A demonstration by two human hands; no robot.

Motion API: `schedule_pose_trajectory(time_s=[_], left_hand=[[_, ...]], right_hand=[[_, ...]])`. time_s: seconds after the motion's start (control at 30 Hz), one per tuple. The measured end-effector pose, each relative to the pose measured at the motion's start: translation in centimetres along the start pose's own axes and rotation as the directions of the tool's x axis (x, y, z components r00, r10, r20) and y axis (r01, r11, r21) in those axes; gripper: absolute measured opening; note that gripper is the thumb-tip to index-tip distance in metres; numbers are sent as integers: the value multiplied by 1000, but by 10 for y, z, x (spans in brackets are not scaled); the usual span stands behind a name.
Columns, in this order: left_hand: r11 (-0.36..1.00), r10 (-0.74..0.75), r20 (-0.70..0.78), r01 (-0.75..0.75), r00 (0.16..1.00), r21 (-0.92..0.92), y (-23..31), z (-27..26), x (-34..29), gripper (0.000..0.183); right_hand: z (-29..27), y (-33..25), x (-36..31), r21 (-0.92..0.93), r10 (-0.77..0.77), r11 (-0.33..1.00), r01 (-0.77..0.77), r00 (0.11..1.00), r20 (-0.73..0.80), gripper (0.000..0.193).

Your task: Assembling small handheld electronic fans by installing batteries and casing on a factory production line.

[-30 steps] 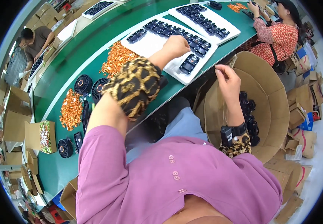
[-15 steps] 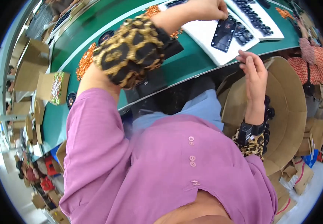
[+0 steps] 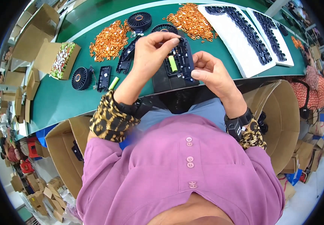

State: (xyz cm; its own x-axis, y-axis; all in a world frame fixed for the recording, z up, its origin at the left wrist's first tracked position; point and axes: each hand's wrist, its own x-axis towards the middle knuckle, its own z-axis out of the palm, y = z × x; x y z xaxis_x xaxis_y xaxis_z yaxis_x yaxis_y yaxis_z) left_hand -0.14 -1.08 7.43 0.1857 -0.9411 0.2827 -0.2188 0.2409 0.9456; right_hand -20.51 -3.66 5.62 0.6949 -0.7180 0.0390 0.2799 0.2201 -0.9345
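A black casing point(image 3: 186, 60) is held near the front edge of the green surface point(image 3: 59, 103), with a green cylinder point(image 3: 173, 63) lying in it. Its upper end is pinched between the thumb and forefinger of the left hand point(image 3: 150, 51). At its right edge, the fingers of the right hand point(image 3: 219, 77) are curved and parted from the thumb; whether that edge is gripped cannot be told.

To the right of the casing, a white foam tray point(image 3: 225, 35) is lined along its far side with black parts point(image 3: 246, 28), and beyond it a second tray point(image 3: 288, 62) is similarly filled. Below these, to the casing's lower right, black pieces point(image 3: 261, 122) are contained in a large cardboard box point(image 3: 285, 108).

To the casing's lower left, a dark piece point(image 3: 77, 150) is seen inside another carton point(image 3: 62, 144). Far left of the casing, a small open box point(image 3: 45, 56) is filled with speckled red, green and white contents point(image 3: 62, 59), too small to be identified. Loose orange pieces point(image 3: 111, 41) are heaped to the casing's upper left.
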Motion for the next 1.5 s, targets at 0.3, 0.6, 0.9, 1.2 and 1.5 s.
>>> schedule_pose_trajectory(time_s=[0.3, 0.6, 0.9, 1.2, 1.5], left_hand=[[802, 386, 2, -337, 922, 494, -63, -22, -50, 24], [606, 403, 200, -424, 893, 673, -64, -16, -45, 31], [709, 354, 129, -356, 926, 609, -68, -16, -46, 32], [802, 392, -34, -323, 920, 503, -74, -17, -46, 31], [817, 382, -48, -312, 923, 484, -75, -17, -47, 32]], right_hand=[[21, 6, 24, -840, -137, 536, -87, 972, -189, 51], [26, 18, 36, -947, -282, 321, -31, 951, -127, 50], [37, 22, 44, -975, -257, 217, -53, 960, -110, 50], [46, 21, 47, -999, -286, 43, 7, 958, -6, 49], [51, 24, 47, -1000, -249, -20, 11, 968, 16, 48]])
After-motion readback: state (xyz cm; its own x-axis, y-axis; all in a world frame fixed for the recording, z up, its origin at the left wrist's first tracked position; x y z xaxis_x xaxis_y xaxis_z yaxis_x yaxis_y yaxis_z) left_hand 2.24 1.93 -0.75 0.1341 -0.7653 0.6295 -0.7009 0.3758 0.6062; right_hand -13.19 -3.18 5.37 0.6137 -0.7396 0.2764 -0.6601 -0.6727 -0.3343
